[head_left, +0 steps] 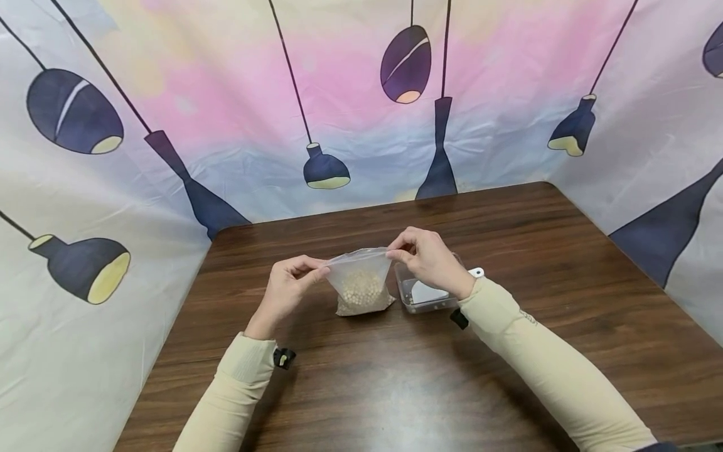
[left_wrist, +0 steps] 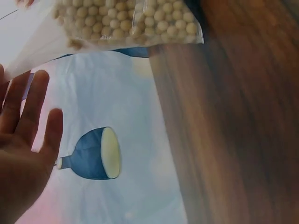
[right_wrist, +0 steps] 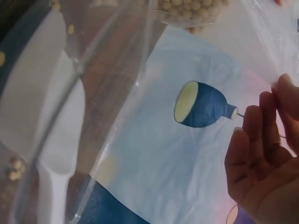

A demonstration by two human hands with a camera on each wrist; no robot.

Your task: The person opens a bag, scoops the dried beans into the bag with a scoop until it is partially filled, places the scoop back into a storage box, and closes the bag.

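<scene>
A clear zip bag [head_left: 363, 282] stands on the table, its lower part filled with round beige beans [left_wrist: 107, 21] that look like soybeans. My left hand [head_left: 287, 287] pinches the bag's upper left corner between thumb and finger. At the opposite top corner my right hand [head_left: 427, 256] pinches the edge of the bag, seen also in the right wrist view, where the other fingers of the right hand [right_wrist: 264, 149] curve loosely. Between the two hands the bag's top edge is stretched. Whether the seal is closed cannot be made out.
Right of the bag, below my right hand, sits a clear plastic box [head_left: 417, 307]. A white scoop [right_wrist: 58, 140] lies in it with a few loose beans. The brown wooden table [head_left: 361, 383] reaches back to a cloth backdrop [head_left: 226, 94] printed with lamps.
</scene>
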